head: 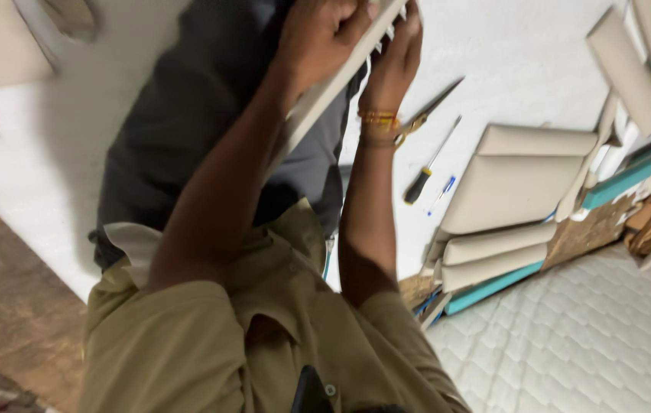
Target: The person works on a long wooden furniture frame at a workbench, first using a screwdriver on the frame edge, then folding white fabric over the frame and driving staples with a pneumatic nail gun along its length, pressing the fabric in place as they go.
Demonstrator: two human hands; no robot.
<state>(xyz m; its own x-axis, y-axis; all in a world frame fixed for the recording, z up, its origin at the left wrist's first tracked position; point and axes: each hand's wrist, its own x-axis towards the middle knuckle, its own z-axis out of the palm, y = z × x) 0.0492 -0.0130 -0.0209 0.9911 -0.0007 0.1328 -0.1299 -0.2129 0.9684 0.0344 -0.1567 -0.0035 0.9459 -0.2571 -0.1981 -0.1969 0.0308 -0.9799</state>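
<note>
Big quilted white mattress [593, 336] sat lower right, a stack of cream padded panels [513, 191] beside it. Both hands had a closed grip on a pale flat board [325, 95] up top: left hand [318, 34], right hand [398, 50]. Scissors [428, 111] and screwdriver [426, 172] lay near.

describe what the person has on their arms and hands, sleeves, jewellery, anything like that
Both forearms are bare, with olive-khaki shirt sleeves ending near the elbows. The right hand has orange-gold bangles or threads around its wrist. The left hand shows no glove, ring or watch that I can make out.
</note>
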